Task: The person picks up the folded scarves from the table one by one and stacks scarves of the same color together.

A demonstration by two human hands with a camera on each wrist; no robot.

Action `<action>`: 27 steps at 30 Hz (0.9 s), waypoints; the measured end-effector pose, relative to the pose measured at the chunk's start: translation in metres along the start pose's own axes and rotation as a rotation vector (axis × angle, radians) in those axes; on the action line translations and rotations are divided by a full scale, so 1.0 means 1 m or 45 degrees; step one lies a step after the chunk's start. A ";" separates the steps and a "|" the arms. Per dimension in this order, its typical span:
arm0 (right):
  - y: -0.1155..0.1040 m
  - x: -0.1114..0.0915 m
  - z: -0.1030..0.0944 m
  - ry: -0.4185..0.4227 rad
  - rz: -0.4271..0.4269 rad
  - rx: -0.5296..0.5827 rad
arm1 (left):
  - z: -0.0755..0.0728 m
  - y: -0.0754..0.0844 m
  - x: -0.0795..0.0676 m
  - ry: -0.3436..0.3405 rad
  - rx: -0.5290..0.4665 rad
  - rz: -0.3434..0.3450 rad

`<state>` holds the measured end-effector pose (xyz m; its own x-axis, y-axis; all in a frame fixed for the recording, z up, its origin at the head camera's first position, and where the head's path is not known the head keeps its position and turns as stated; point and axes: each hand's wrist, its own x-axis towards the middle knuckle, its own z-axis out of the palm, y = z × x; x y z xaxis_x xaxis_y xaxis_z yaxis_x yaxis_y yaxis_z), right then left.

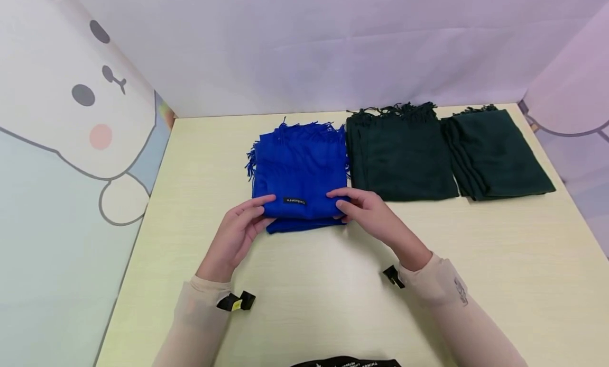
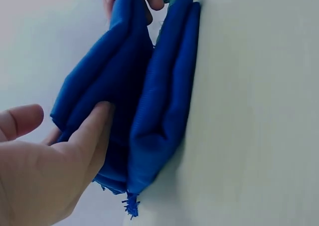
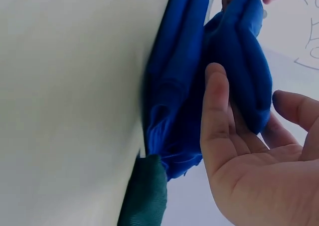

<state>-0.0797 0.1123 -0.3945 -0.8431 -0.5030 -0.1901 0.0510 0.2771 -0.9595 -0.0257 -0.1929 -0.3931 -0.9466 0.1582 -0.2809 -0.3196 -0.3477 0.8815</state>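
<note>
A folded blue scarf [image 1: 302, 166] with fringe at its far and side edges lies on the table, a small black label [image 1: 295, 201] near its front fold. My left hand [image 1: 240, 229] holds the front left corner of the upper layers, and my right hand [image 1: 373, 213] holds the front right corner. In the left wrist view, fingers [image 2: 92, 131] reach under the raised upper fold, apart from the lower layers. Likewise, in the right wrist view, fingers [image 3: 217, 116] lie under the fold, with the thumb close to its outer side.
Right of the blue scarf lies a folded dark green scarf [image 1: 402, 161], its fringe toward the back. Beside it is another dark green folded scarf [image 1: 504, 155]. A pale curtain [image 1: 314, 49] hangs behind the table [image 1: 304, 287]. Something black with white lettering [image 1: 347, 362] shows at the bottom edge.
</note>
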 end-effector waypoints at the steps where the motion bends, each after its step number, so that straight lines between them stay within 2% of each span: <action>1: 0.001 -0.001 0.000 -0.004 0.016 -0.014 | 0.000 -0.002 -0.001 -0.002 0.004 -0.011; 7: 0.009 -0.005 -0.002 -0.019 0.105 -0.051 | -0.002 -0.009 -0.004 -0.023 0.031 -0.072; 17: 0.017 -0.007 0.000 -0.056 0.138 -0.043 | -0.005 -0.013 -0.009 0.001 0.082 -0.145; 27: 0.019 -0.006 0.001 -0.138 0.226 -0.098 | -0.002 -0.021 -0.008 0.019 0.007 -0.168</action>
<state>-0.0735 0.1194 -0.4114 -0.7616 -0.5247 -0.3802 0.1494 0.4288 -0.8910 -0.0121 -0.1890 -0.4100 -0.8968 0.1887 -0.4001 -0.4413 -0.3199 0.8384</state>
